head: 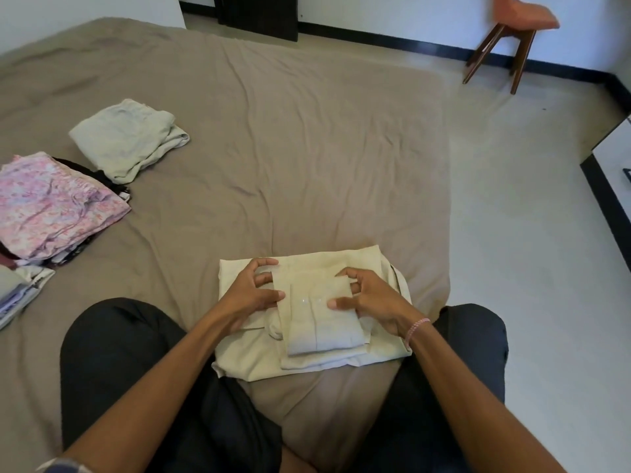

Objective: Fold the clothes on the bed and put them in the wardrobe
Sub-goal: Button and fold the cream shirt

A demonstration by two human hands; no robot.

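Dark trousers [129,370] on the person's two bent legs fill the bottom of the view, and both bare forearms reach forward from there. Beyond them spreads the wide bed [290,148] with a wrinkled taupe sheet, and at its right side is the pale grey floor [529,233]. On the near part of the bed, between the knees, lies the cream folded garment [252,356], a flat rectangle of light cloth with a narrower folded strip on top of it. At the left edge of the bed a pink floral folded cloth [51,206] sits on a stack of darker pieces, and just behind it a pale green folded cloth [126,138] lies separately. Far at the right, an orange chair with brown wooden legs [527,13] stands on the floor by the wall. The left hand [252,291] holds the left edge of the strip, thumb on top and fingers bent at the edge; the right hand [372,302] holds the right edge in the same way. Both are half closed. A pink bead bracelet [416,327] is around the right wrist.
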